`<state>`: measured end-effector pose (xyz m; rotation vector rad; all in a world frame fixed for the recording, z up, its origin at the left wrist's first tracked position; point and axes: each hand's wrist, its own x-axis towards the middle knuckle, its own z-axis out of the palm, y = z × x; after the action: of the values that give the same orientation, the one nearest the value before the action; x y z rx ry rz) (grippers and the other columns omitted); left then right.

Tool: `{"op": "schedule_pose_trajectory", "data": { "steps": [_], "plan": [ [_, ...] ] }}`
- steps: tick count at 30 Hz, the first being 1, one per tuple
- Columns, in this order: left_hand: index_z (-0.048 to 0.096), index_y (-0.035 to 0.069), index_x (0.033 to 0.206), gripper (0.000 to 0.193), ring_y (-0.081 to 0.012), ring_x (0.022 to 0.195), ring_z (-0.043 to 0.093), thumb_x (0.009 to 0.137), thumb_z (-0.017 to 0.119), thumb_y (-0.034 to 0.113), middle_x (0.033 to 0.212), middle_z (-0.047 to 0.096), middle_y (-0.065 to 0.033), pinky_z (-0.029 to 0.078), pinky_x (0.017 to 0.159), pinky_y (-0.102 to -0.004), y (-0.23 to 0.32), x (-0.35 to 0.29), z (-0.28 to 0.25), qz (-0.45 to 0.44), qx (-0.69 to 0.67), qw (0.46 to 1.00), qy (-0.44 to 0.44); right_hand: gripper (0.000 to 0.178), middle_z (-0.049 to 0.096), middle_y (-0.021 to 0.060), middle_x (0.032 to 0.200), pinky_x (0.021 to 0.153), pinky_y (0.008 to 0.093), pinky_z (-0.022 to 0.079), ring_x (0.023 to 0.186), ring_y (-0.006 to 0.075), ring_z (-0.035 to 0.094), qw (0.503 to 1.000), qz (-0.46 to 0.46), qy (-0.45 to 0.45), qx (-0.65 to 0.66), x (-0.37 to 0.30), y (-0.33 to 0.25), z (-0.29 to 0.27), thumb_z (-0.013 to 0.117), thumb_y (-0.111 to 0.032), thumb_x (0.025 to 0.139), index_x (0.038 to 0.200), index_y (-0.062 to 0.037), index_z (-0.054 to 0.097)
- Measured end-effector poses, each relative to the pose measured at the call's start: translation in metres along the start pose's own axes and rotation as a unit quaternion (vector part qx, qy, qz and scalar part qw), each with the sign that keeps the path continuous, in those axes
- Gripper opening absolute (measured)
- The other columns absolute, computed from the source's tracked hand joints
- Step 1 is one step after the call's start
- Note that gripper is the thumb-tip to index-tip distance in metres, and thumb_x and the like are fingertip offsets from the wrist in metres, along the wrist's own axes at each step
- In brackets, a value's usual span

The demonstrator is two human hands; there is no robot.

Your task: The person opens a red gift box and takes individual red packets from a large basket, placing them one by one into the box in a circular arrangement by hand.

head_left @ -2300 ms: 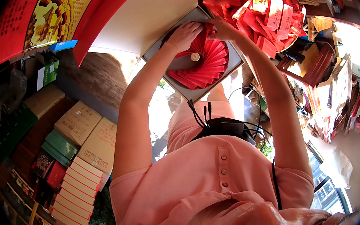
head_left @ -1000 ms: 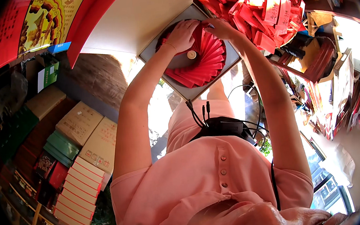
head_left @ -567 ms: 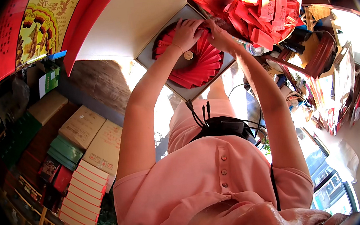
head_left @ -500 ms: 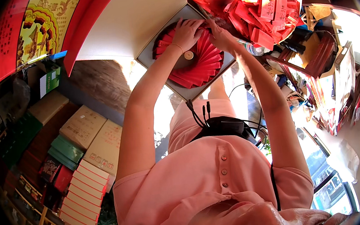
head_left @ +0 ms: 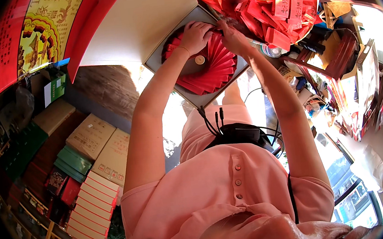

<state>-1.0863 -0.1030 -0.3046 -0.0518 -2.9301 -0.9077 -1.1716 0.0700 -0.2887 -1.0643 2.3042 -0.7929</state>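
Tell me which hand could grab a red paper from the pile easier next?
Probably the right hand: it's nearer the pile of red papers, while the left hand is over the red pleated ring.

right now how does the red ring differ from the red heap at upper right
The red ring fans out in neat pleats; the red heap is jumbled. The left hand lies on the ring; no hand is on the heap. Dark writing shows on the heap; none is visible on the ring. Both are red.

Grey square tray (head_left: 153, 61), ring of pleated red paper (head_left: 216, 70)
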Motion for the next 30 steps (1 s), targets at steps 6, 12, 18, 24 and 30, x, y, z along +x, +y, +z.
{"op": "schedule_pose_trajectory", "data": {
  "steps": [6, 12, 18, 24, 30],
  "plan": [
    [0.061, 0.01, 0.1, 0.021, -0.0231, 0.102, 0.054, 0.083, 0.058, 0.022, 0.102, 0.063, -0.0055, 0.038, 0.092, -0.0386, 0.002, 0.003, 0.006, -0.003, 0.046, 0.998, 0.037, 0.047, 0.057, 0.0208, 0.113, 0.09, 0.0427, 0.043, 0.108, 0.0381, 0.052, 0.999, -0.031, 0.013, 0.006, 0.001, 0.002, 0.001, 0.046, 0.003, 0.078, 0.124, -0.0043, 0.042],
    [0.058, 0.007, 0.084, 0.016, -0.0277, 0.09, 0.057, 0.075, 0.067, 0.017, 0.09, 0.061, -0.0087, 0.044, 0.078, -0.0395, 0.0, 0.013, 0.015, -0.048, -0.035, 0.996, 0.072, 0.045, 0.056, 0.0194, 0.115, 0.094, 0.042, 0.041, 0.11, 0.0366, 0.051, 0.993, -0.051, 0.072, 0.081, -0.007, 0.001, -0.003, 0.049, 0.005, 0.077, 0.122, -0.003, 0.049],
    [0.058, 0.007, 0.087, 0.013, -0.0282, 0.091, 0.056, 0.077, 0.065, 0.012, 0.092, 0.058, -0.0079, 0.045, 0.078, -0.0385, -0.004, 0.015, -0.001, -0.064, -0.113, 0.986, 0.105, 0.051, 0.038, 0.0135, 0.139, 0.105, 0.0419, 0.031, 0.127, 0.0296, 0.037, 0.975, -0.158, 0.058, -0.148, -0.023, -0.016, -0.006, 0.051, -0.004, 0.077, 0.128, -0.0045, 0.046],
    [0.058, 0.005, 0.093, 0.011, -0.0294, 0.093, 0.056, 0.082, 0.056, 0.003, 0.098, 0.058, -0.0105, 0.045, 0.082, -0.0364, -0.006, -0.036, -0.08, -0.07, -0.12, 0.966, 0.219, 0.063, 0.024, 0.007, 0.149, 0.112, 0.0413, 0.017, 0.138, 0.0238, 0.021, 0.952, -0.2, -0.011, -0.23, -0.021, -0.016, 0.006, 0.053, -0.03, 0.087, 0.141, -0.0054, 0.03],
    [0.052, 0.001, 0.109, 0.024, -0.0292, 0.103, 0.052, 0.085, 0.052, 0.0, 0.111, 0.054, -0.0137, 0.043, 0.088, -0.0381, -0.01, -0.152, -0.081, -0.193, -0.086, 0.918, 0.336, 0.072, 0.02, 0.0065, 0.151, 0.113, 0.0413, 0.015, 0.139, 0.0224, 0.018, 0.948, -0.18, -0.022, -0.261, -0.02, -0.015, 0.021, 0.05, -0.041, 0.087, 0.144, -0.0069, 0.022]
  ]
}}
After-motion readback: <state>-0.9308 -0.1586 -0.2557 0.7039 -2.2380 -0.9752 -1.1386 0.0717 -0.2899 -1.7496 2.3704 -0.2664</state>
